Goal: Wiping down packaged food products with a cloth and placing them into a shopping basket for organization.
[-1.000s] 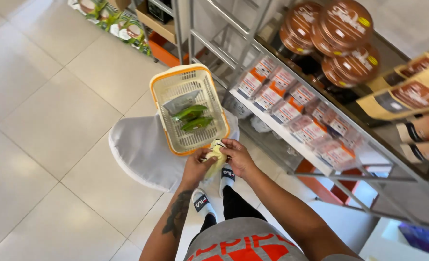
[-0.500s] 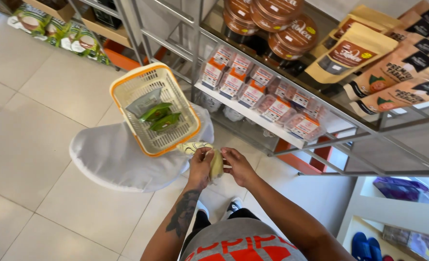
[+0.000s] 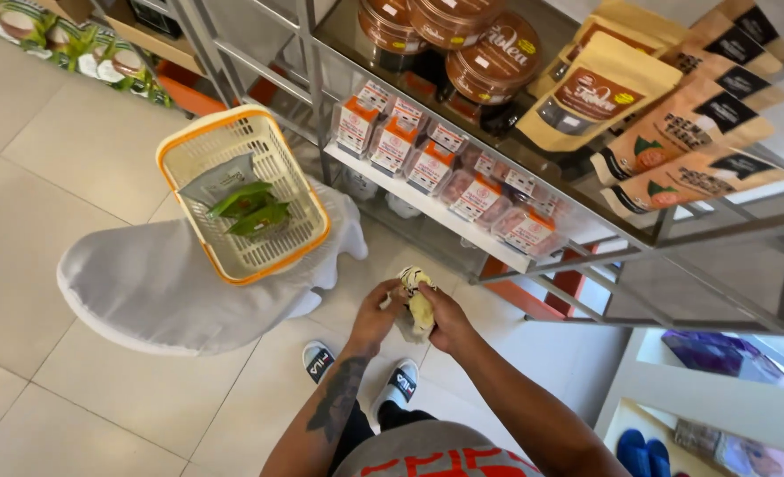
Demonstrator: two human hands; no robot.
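1. Yellow and soft-looking, the small packet sits pinched between both hands in front of the person's body, above the floor tiles, just right of the white-covered stool.
2. The left hand and right hand press together around it, fingers closed on its sides.
3. A gentle, even hold from both sides looks best, so the packet is not crushed.
4. The orange-rimmed basket rests on the stool, far left.
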